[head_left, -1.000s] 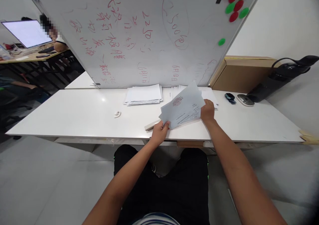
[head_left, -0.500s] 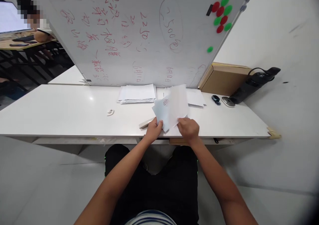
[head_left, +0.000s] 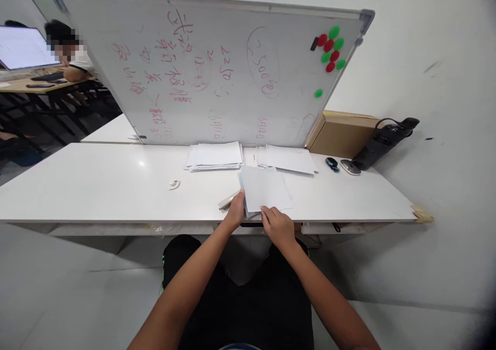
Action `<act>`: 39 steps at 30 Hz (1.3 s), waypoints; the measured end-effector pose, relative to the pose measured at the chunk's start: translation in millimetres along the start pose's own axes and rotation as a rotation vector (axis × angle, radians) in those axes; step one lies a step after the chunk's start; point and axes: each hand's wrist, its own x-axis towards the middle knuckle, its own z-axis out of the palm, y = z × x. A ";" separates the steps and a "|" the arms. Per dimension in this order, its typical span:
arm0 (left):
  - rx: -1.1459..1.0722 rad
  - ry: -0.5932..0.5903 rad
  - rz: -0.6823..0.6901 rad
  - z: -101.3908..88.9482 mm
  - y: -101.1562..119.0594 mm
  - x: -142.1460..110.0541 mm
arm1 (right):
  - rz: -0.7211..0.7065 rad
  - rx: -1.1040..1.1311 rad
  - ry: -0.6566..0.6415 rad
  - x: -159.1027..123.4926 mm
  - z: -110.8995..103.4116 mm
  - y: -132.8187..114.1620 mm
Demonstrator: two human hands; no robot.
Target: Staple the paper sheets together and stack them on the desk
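Observation:
My left hand (head_left: 235, 211) grips the left edge of a small set of paper sheets (head_left: 265, 188) near the desk's front edge. A white sheet lies on top, and a light blue edge shows beneath it on the left. At the sheets' lower edge, my right hand (head_left: 278, 227) pinches the paper between thumb and fingers. Close beside my left hand lies a long beige object (head_left: 228, 201), partly covered by the hand, its kind unclear. Behind the sheets are two paper piles, a neat left stack (head_left: 215, 156) and a more spread right stack (head_left: 290, 158).
A whiteboard (head_left: 217, 76) stands along the back of the white desk (head_left: 108, 195). A white earphone (head_left: 174, 184) lies to the left. On the right are a cardboard box (head_left: 341, 135), a black bottle (head_left: 383, 143), a mouse (head_left: 350, 167) and a small dark object (head_left: 332, 164). A person sits far left.
The lifted whitish sheet has come down flat over the light blue paper, hiding its red mark. My right hand has moved left and down along the sheets. The head view has tilted up.

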 end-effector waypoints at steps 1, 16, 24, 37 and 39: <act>-0.039 -0.014 -0.021 0.3 -0.8 -0.3 | -0.007 0.001 -0.013 0.0 1.2 0.2; 0.044 -0.216 -0.060 -3.6 15.9 -1.5 | 0.792 0.861 0.188 41.6 -27.4 91.9; 0.139 -0.129 -0.033 -3.6 42.5 0.5 | 0.745 1.269 0.170 50.0 -50.9 93.5; -0.004 -0.087 0.011 1.4 39.6 2.7 | 0.781 1.421 0.139 46.4 -30.7 83.7; 0.055 -0.100 0.014 0.6 35.6 1.4 | 0.773 1.454 0.113 42.8 -28.2 86.6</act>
